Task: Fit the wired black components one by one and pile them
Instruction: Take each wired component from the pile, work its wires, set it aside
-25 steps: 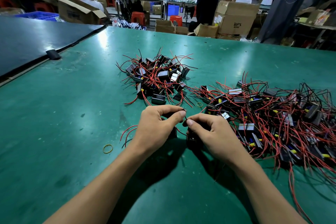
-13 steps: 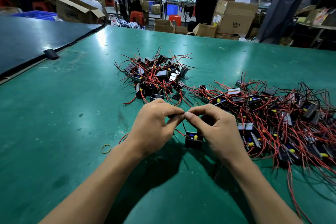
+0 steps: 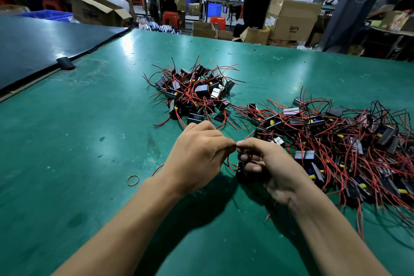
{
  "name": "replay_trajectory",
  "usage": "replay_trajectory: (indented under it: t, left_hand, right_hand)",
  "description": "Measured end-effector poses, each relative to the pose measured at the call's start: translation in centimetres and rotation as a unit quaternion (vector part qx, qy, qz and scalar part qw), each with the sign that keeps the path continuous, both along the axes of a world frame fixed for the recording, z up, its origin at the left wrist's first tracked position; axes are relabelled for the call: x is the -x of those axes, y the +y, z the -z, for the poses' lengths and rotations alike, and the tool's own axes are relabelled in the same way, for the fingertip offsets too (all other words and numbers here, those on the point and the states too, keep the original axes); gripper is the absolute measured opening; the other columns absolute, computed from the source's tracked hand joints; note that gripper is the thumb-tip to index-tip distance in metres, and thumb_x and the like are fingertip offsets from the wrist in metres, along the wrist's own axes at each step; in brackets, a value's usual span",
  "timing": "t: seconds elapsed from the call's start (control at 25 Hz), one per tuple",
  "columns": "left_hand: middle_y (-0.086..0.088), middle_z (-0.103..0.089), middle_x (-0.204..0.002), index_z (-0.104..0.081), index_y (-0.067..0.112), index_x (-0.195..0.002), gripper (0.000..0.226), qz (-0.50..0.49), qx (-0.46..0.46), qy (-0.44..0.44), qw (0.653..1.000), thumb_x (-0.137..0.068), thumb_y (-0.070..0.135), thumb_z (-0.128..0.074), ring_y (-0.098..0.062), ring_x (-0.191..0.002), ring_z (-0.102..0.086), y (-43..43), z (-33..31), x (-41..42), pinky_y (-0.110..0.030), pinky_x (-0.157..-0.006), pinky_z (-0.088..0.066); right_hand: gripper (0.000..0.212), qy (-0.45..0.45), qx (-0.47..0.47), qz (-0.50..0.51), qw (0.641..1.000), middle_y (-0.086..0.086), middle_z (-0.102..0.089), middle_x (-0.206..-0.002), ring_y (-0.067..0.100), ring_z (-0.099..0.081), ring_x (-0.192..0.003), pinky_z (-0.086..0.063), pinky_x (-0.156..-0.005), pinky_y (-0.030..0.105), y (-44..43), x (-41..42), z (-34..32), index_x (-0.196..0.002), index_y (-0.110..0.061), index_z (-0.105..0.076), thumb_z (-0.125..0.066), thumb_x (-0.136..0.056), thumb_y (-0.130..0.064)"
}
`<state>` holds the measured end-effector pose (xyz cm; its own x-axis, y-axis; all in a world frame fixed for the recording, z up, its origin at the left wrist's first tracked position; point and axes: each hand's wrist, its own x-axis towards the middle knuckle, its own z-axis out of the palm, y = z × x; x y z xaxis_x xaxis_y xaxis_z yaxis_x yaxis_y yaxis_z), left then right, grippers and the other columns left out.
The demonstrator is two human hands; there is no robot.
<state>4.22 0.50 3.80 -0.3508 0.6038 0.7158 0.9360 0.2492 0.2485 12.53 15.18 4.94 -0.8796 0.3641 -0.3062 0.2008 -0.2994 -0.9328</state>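
1. Left grip [image 3: 197,157]: thumb and forefinger are closed tip to tip, apparently on the end of a red wire [image 3: 228,163]. The other fingers are curled under. It has stayed pinched over the last second.
2. Right grip [image 3: 268,163]: the forefinger tip meets the left one. The lower fingers are now wrapped over the wired black component [image 3: 240,173]. Half a second ago they stood clear of it.
3. Wired black component: low between the two wrists, at or just above the surface [image 3: 89,130]; contact cannot be told. A moment ago it was exposed, with yellow and blue parts showing. Now it is mostly hidden under the right fingers, with only a dark edge and a loop of lead visible.
4. Far pile [image 3: 195,94]: a compact stack of units beyond the hands, unchanged.
5. Right heap [image 3: 336,136]: a loose tangle just beside the right grip, unchanged.
6. Rubber band [image 3: 133,180]: lying near the left wrist, in the same place as before.
7. Reading: the leads look gathered and the body taken in hand, so the fitting of this one unit is probably under way. It has not yet joined either pile, and many units remain in the heap.
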Motion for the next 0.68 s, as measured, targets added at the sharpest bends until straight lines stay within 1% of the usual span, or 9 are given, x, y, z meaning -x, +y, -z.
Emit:
replay_trajectory:
  t: [0.04,0.12,0.16,0.24,0.28,0.36,0.48,0.56,0.68]
  left_hand:
    - [0.008,-0.068,-0.07,-0.077,0.018,-0.085,0.009,0.002,-0.005,-0.015,1.0,-0.086,0.02,-0.068,-0.021,-0.07,-0.055,-0.1,0.1,0.2,-0.034,-0.066,-0.047]
    - [0.007,-0.071,-0.072,-0.078,0.016,-0.086,0.008,0.013,-0.03,-0.085,0.996,-0.085,0.018,-0.07,-0.021,-0.07,-0.054,-0.3,0.4,0.6,-0.035,-0.066,-0.049]
    - [0.007,-0.072,-0.073,-0.078,0.016,-0.086,0.007,0.019,-0.042,-0.13,0.99,-0.085,0.017,-0.071,-0.022,-0.071,-0.055,-0.3,0.4,0.8,-0.037,-0.067,-0.05]
    - [0.007,-0.072,-0.074,-0.079,0.017,-0.087,0.005,0.028,-0.054,-0.214,0.975,-0.083,0.017,-0.075,-0.024,-0.077,-0.057,-0.3,0.4,0.8,-0.041,-0.071,-0.049]
    - [0.009,-0.072,-0.075,-0.079,0.018,-0.088,0.006,0.033,-0.056,-0.243,0.968,-0.083,0.016,-0.076,-0.024,-0.08,-0.057,-0.2,0.4,0.8,-0.041,-0.074,-0.049]
    - [0.013,-0.071,-0.074,-0.08,0.018,-0.09,0.01,0.046,-0.049,-0.28,0.958,-0.082,0.015,-0.077,-0.022,-0.084,-0.058,-0.3,0.3,0.9,-0.041,-0.077,-0.049]
    - [0.016,-0.069,-0.073,-0.08,0.018,-0.092,0.011,0.057,-0.032,-0.297,0.952,-0.081,0.016,-0.077,-0.018,-0.085,-0.059,-0.4,0.3,1.0,-0.037,-0.077,-0.051]
    - [0.014,-0.069,-0.072,-0.08,0.017,-0.091,0.01,0.056,-0.03,-0.275,0.959,-0.082,0.017,-0.078,-0.017,-0.082,-0.058,-0.5,0.2,1.0,-0.036,-0.074,-0.051]
    - [0.012,-0.068,-0.07,-0.079,0.022,-0.086,0.007,0.007,0.008,-0.126,0.992,-0.085,0.023,-0.072,-0.02,-0.078,-0.058,-0.5,0.3,0.7,-0.037,-0.071,-0.044]
  right_hand:
    - [0.026,0.013,-0.007,-0.011,1.0,0.0,-0.058,-0.062,0.008,-0.038,-0.044,-0.03,-0.039,0.014,0.3,-0.1,0.2,-0.059,-0.014,-0.073,-0.071,-0.085,-0.02]
    - [0.012,0.083,-0.183,-0.02,0.979,-0.005,-0.068,-0.069,0.01,-0.049,-0.049,-0.039,-0.045,0.015,0.7,-0.4,0.5,-0.076,-0.015,-0.077,-0.075,-0.086,-0.022]
    - [0.002,0.127,-0.3,-0.011,0.945,-0.008,-0.071,-0.074,0.009,-0.055,-0.052,-0.043,-0.05,0.016,1.0,-0.5,0.5,-0.084,-0.019,-0.077,-0.077,-0.085,-0.021]
    - [0.014,0.211,-0.475,0.002,0.854,-0.01,-0.073,-0.084,0.007,-0.062,-0.061,-0.049,-0.058,0.018,1.4,-0.5,1.1,-0.094,-0.023,-0.077,-0.08,-0.083,-0.015]
    - [0.014,0.243,-0.523,-0.001,0.817,-0.009,-0.073,-0.088,0.008,-0.065,-0.068,-0.051,-0.061,0.021,1.5,-0.4,1.4,-0.095,-0.02,-0.078,-0.08,-0.083,-0.012]
    - [0.011,0.283,-0.566,-0.003,0.774,-0.005,-0.073,-0.091,0.01,-0.068,-0.08,-0.052,-0.067,0.024,1.5,-0.3,1.9,-0.095,-0.013,-0.078,-0.079,-0.084,-0.01]
    - [0.007,0.297,-0.575,-0.002,0.762,-0.005,-0.071,-0.088,0.008,-0.067,-0.08,-0.05,-0.069,0.021,1.8,-0.3,2.0,-0.093,-0.011,-0.078,-0.078,-0.086,-0.012]
    - [0.002,0.274,-0.576,0.005,0.77,-0.01,-0.068,-0.083,0.005,-0.063,-0.074,-0.047,-0.066,0.018,1.5,-0.5,1.9,-0.09,-0.015,-0.076,-0.076,-0.088,-0.016]
    - [0.011,0.157,-0.491,0.002,0.857,-0.014,-0.063,-0.065,0.006,-0.058,-0.059,-0.045,-0.057,0.02,0.7,-0.3,1.9,-0.08,-0.02,-0.071,-0.073,-0.09,-0.021]
